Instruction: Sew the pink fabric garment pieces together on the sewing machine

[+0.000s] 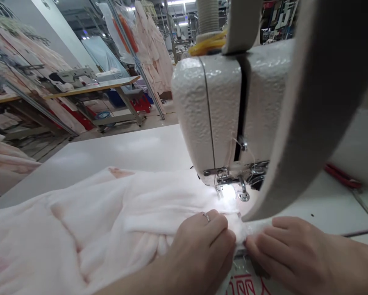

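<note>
Pale pink, fluffy fabric [94,221] spreads over the left of the table and runs under the lit needle area of a white sewing machine [199,102]. My left hand [202,246], with a ring on one finger, is closed on the fabric just in front of the needle. Close by on the right, my right hand [294,250] pinches the fabric's edge between thumb and fingers. A small gap separates the two hands. The machine's presser foot [228,192] is partly washed out by the bright lamp.
The white tabletop [135,143] extends behind the fabric. A thick pale curved bar [297,123] crosses in front of the machine. A red-handled tool [344,176] lies at the right. Red characters [242,284] show at the front edge. Another sewing table [94,88] and hanging garments [153,49] stand behind.
</note>
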{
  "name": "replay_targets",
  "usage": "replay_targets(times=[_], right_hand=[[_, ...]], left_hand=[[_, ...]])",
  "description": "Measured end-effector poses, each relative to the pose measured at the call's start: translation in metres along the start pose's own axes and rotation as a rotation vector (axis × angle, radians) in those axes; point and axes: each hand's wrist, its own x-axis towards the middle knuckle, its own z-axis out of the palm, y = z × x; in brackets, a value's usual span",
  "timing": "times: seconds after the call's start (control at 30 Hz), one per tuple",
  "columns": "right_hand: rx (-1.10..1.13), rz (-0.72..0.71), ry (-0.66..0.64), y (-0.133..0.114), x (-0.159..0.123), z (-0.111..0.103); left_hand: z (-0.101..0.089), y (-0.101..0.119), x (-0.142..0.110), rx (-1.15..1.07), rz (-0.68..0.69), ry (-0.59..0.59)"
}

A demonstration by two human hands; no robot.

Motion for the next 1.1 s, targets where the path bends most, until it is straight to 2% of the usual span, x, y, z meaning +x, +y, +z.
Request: replay_targets(times=[0.1,0.17,0.23,0.33,0.47,0.53,0.63,0.8,0.9,0.97,1.1], right_hand=[[-0.047,-0.042,0.049,-0.002,0.002,-0.001],[-0.051,-0.035,0.067,-0.004,0.003,0.001],[-0.015,0.000,0.088,-0.004,0.003,0.003],[0.034,0.043,0.105,-0.004,0.002,0.004],[0.037,0.007,0.114,-0.002,0.001,0.005],[0.113,0.017,0.095,-0.002,0.000,0.009],[0.349,0.200,0.074,-0.002,0.001,0.014],[0.688,0.509,0.183,-0.001,0.009,0.015],[0.764,0.716,0.153,-0.002,0.016,0.013],[0.774,0.843,0.109,-0.004,0.019,0.013],[0.724,0.926,0.076,-0.008,0.021,0.012]], left_hand=[[0.000,0.000,0.001,0.100,0.136,-0.065],[0.000,0.001,0.001,0.143,0.181,-0.100],[-0.001,0.004,0.000,0.156,0.157,-0.120],[0.001,0.007,-0.002,0.160,0.157,-0.077],[0.007,0.004,-0.005,0.161,0.216,-0.049],[0.008,0.002,-0.006,0.145,0.216,-0.060],[0.008,0.001,-0.007,0.116,0.161,-0.092],[0.009,0.010,-0.012,0.065,-0.002,-0.053],[0.005,0.015,-0.017,-0.004,-0.069,0.024],[0.001,0.018,-0.019,-0.012,-0.050,0.031],[-0.002,0.021,-0.023,0.067,0.020,0.044]])
